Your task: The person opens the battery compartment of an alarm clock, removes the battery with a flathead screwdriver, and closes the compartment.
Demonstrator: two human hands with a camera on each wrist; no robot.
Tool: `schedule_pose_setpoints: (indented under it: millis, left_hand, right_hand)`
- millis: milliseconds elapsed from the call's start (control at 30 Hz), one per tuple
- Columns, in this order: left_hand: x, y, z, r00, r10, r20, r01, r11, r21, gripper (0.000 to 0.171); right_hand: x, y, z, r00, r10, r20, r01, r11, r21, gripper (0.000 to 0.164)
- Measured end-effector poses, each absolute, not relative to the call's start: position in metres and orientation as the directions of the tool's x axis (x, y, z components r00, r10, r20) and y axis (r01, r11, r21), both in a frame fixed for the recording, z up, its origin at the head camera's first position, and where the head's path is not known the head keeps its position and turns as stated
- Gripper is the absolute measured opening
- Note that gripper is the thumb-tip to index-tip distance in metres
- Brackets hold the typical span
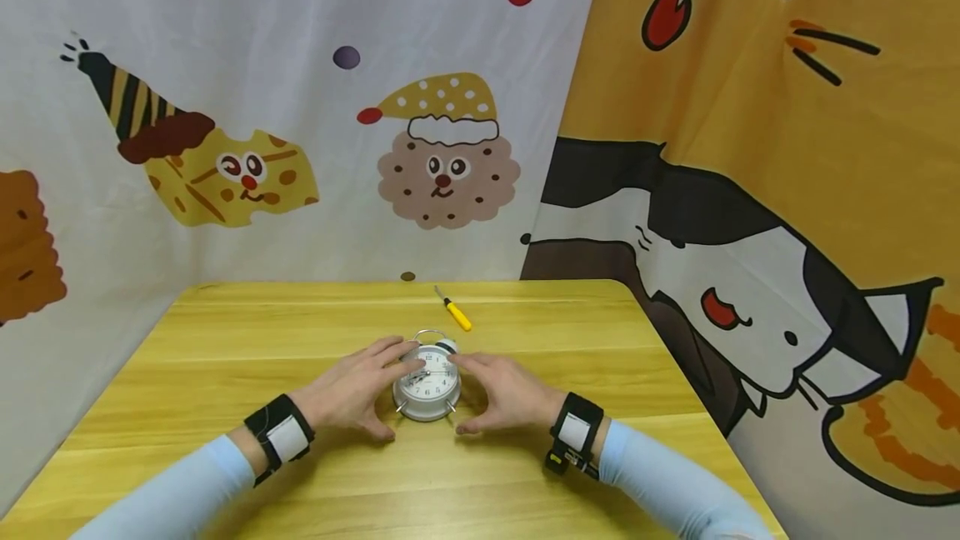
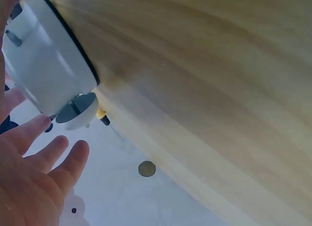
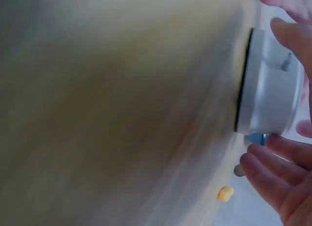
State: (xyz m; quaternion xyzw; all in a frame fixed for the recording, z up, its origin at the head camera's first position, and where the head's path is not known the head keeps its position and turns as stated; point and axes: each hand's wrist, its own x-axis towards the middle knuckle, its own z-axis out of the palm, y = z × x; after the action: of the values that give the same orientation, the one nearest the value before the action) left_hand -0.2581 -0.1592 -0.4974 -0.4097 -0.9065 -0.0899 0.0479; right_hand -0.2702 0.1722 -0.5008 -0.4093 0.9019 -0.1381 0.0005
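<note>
The alarm clock (image 1: 430, 386) rests on the desk (image 1: 225, 340), lower centre of the frame, between left hand (image 1: 347, 386) and right hand (image 1: 512, 391). 1 screwdriver (image 1: 457, 315) lies behind it; the backdrop (image 1: 285, 32) hangs behind the desk.

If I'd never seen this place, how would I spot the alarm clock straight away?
Start with the wood-grain table and look near its middle, between the fingers of the left hand and right hand. There the alarm clock lies on its back, dial facing up. Its round, white, numbered face sets it apart from the slim, yellow-handled screwdriver beyond it.
</note>
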Motion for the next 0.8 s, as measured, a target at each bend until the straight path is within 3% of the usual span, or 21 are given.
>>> schedule_pose_setpoints:
  millis: [367, 667, 800]
  left_hand:
    - [-0.263, -0.148, -0.500, -0.607, 0.770, 0.197, 0.791, 0.608, 0.063, 0.097]
    - [-0.263, -0.143, -0.502, -0.525, 0.805, 0.276, 0.835, 0.550, -0.017, 0.085]
    - [-0.263, -0.143, -0.502, -0.535, 0.801, 0.267, 0.832, 0.555, 0.000, 0.084]
  right_hand:
    - [-0.276, 0.173, -0.515, -0.585, -0.792, 0.178, -0.811, 0.572, -0.122, 0.104]
    - [-0.276, 0.171, -0.511, -0.582, -0.788, 0.202, -0.812, 0.578, -0.086, 0.090]
    - [-0.277, 0.170, -0.509, -0.587, -0.785, 0.198, -0.808, 0.585, -0.075, 0.084]
